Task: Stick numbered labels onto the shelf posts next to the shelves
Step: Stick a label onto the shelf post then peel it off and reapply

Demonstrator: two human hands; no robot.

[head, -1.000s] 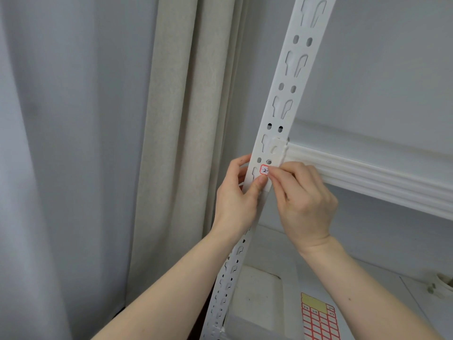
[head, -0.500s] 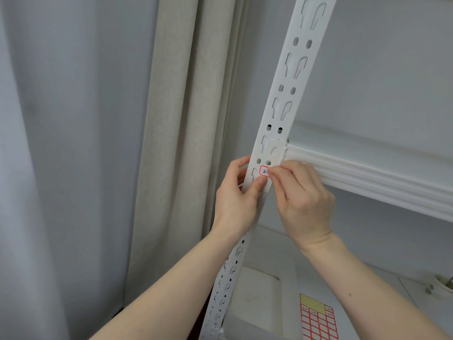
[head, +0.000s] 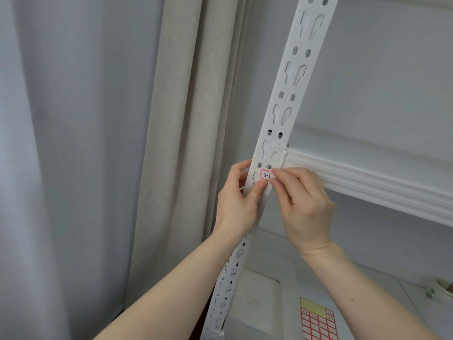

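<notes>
A white slotted shelf post (head: 291, 77) runs diagonally up the middle of the head view. A small red-bordered label (head: 265, 174) marked "2-2" lies on the post's front, just below where the white shelf beam (head: 367, 182) joins it. My left hand (head: 235, 204) grips the post, fingers behind it and thumb on its front just under the label. My right hand (head: 304, 204) has its curled index finger and thumb pinching the label's right edge at the post's side.
A red-and-yellow sheet of labels (head: 318, 320) lies on the lower shelf board (head: 382, 290), beside a white block (head: 255, 298). Beige and grey curtains (head: 171, 143) hang left of the post. A small white object (head: 443, 288) sits at the far right.
My right fingertips have slid a little to the right, uncovering more of the label's face. My left hand and the post have stayed in place.
</notes>
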